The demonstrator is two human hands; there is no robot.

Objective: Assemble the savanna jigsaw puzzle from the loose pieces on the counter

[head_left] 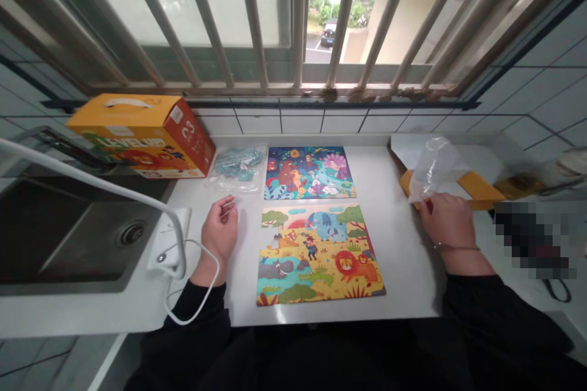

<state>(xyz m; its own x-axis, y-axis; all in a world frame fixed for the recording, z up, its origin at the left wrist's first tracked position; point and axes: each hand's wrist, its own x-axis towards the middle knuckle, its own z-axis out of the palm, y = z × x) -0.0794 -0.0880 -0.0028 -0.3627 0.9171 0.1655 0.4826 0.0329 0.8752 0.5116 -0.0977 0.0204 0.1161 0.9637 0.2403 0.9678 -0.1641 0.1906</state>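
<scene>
My right hand (pixel 448 226) is closed on a crumpled clear plastic bag (pixel 433 165), held over an open orange and white box (pixel 477 186). Beside the puzzles on the left, my left hand (pixel 221 231) is loosely curled, with nothing visible between thumb and fingers. Between my hands lies a jigsaw puzzle with savanna animals (pixel 316 256); a pale notch shows in its left edge. Just behind it is a smaller, dark blue jigsaw puzzle (pixel 307 174) with night-forest animals. A clear bag of bluish puzzle pieces (pixel 238 162) rests beyond my left hand.
An orange carton with a handle (pixel 147 134) stands at the back left. The sink (pixel 132 263) and a white hose (pixel 114 192) are on the left, the hose looping by my left forearm. A barred window (pixel 293 24) rises behind the counter (pixel 403 281).
</scene>
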